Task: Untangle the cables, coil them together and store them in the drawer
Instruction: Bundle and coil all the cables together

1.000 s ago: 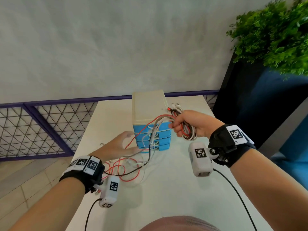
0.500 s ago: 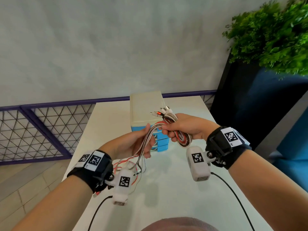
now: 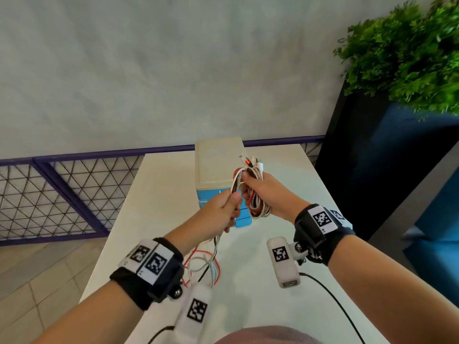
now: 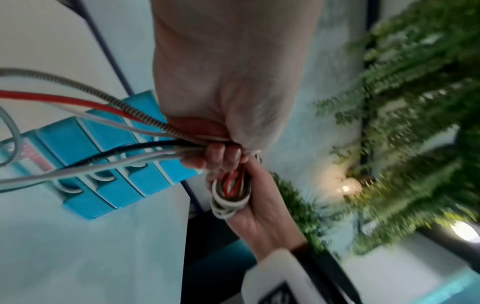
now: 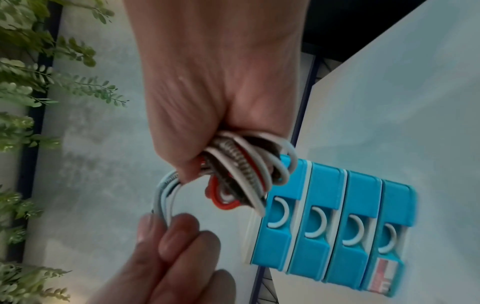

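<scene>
Raised, left hand (image 3: 224,212) meets right hand (image 3: 267,192), both gripping cables (image 3: 253,194).

No words, brands or numbers can be read. The red-and-white sticker (image 5: 384,277) on one blue drawer front of the drawer unit (image 5: 337,222) is too blurred.

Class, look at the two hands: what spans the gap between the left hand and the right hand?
A short arc of cables bridges the left hand and right hand, clearest in the right wrist view; both hands grip them.
</scene>
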Motion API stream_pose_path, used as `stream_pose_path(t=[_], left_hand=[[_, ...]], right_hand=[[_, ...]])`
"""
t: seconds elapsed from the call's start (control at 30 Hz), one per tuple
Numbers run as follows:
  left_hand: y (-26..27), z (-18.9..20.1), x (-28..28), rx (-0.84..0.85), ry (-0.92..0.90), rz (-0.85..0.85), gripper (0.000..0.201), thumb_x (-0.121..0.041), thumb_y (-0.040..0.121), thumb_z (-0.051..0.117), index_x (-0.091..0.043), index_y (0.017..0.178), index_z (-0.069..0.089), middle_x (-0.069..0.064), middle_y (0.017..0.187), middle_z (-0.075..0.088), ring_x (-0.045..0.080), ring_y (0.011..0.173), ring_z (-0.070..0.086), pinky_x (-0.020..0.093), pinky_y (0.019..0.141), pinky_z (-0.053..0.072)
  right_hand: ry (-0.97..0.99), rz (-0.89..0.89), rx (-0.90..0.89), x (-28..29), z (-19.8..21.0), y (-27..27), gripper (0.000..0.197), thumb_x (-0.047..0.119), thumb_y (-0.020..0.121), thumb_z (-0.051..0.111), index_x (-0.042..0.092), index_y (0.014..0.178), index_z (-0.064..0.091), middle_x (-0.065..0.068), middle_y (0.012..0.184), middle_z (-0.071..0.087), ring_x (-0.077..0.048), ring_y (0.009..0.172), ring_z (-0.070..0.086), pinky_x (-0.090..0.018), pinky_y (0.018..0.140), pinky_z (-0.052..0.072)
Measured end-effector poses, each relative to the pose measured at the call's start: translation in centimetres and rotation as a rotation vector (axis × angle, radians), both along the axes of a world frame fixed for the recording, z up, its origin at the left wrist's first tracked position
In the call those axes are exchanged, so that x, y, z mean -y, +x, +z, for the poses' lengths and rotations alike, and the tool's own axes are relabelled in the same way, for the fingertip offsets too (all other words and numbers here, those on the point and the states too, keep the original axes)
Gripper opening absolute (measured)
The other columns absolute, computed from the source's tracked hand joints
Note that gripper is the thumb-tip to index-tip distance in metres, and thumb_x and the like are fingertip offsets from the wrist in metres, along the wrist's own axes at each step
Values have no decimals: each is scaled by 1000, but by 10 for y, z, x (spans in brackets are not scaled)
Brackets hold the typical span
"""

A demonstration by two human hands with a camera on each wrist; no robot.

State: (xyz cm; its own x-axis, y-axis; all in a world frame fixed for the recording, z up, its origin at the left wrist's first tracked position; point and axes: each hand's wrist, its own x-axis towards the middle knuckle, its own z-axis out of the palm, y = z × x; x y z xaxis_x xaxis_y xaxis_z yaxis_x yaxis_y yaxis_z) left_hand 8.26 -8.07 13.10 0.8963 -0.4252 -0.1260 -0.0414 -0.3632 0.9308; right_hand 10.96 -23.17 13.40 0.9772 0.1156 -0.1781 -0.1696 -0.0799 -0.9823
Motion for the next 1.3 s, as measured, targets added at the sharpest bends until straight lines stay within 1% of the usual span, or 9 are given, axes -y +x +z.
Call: stream_pose_path(t=[0.17, 0.37, 0.5, 0.63, 0.77, 0.9, 1.0, 1.17, 1.3], left_hand=[[-16, 10, 15, 319, 271, 53, 32, -37, 102, 26, -19, 114, 49, -3, 90, 60, 14, 84, 58, 20, 69, 44], [-19, 19, 25, 484, 801, -17, 33, -29, 102, 29, -8, 126, 38, 7, 83, 58, 27, 76, 60, 36, 64, 44], [-29, 26, 39, 482, 1049, -66, 28, -10, 94, 42, -3, 121, 44, 12, 107, 60, 32, 99, 61, 37, 69, 39], [-27, 27, 41, 508, 1144, -139, 27, -11, 95, 42, -3, 117, 55, 12, 113, 62, 29, 105, 60, 33, 74, 41], [-15, 24, 42, 434, 1071, -238, 25, -6, 94, 42, -2, 115, 53, 4, 78, 49, 27, 80, 56, 37, 66, 41], [-14, 18, 34, 251, 832, -266, 46, -34, 103, 23, -5, 100, 60, 10, 85, 61, 21, 63, 55, 39, 74, 48], [-15, 12, 28, 97, 608, -284, 47, -39, 102, 22, -13, 84, 57, 6, 72, 57, 15, 50, 51, 28, 55, 41], [-12, -10, 23, 163, 485, -243, 40, -39, 100, 31, -18, 74, 54, -2, 73, 56, 15, 69, 54, 31, 72, 45], [-10, -17, 22, 261, 422, -209, 37, -40, 99, 35, -12, 85, 55, 5, 83, 62, 22, 79, 58, 38, 79, 47]], right_hand=[[448, 28, -229, -3, -1, -6, 32, 35, 100, 44, 9, 108, 60, -6, 85, 64, -18, 75, 62, -29, 69, 52], [478, 74, -271, -4, -3, -7, 72, 75, 69, 58, 13, 105, 61, 1, 82, 60, -12, 61, 59, -27, 62, 48], [272, 131, -222, -11, -6, -8, 51, 56, 68, 77, 15, 94, 63, -1, 81, 60, -14, 68, 55, -31, 69, 44], [195, 105, -173, -13, -8, -10, 20, 29, 83, 70, 11, 83, 63, -3, 73, 59, -13, 61, 56, -28, 65, 45], [131, -27, -92, -9, -8, -6, 26, 32, 92, 61, 10, 80, 62, -2, 70, 62, -12, 58, 56, -25, 60, 48], [270, -181, -49, 6, -3, 4, 22, 27, 96, 58, 11, 80, 57, -7, 71, 56, -15, 60, 55, -29, 58, 51], [427, -206, -79, 9, 3, 6, 21, 28, 95, 58, 13, 82, 56, -4, 72, 57, -16, 64, 58, -30, 60, 51], [759, -77, -159, 1, 11, 2, 31, 34, 97, 52, 13, 74, 53, -14, 98, 72, -28, 99, 70, -46, 87, 54], [872, -77, -198, -8, 19, -2, 33, 36, 97, 52, 14, 73, 51, -7, 74, 67, -17, 59, 66, -28, 58, 56]])
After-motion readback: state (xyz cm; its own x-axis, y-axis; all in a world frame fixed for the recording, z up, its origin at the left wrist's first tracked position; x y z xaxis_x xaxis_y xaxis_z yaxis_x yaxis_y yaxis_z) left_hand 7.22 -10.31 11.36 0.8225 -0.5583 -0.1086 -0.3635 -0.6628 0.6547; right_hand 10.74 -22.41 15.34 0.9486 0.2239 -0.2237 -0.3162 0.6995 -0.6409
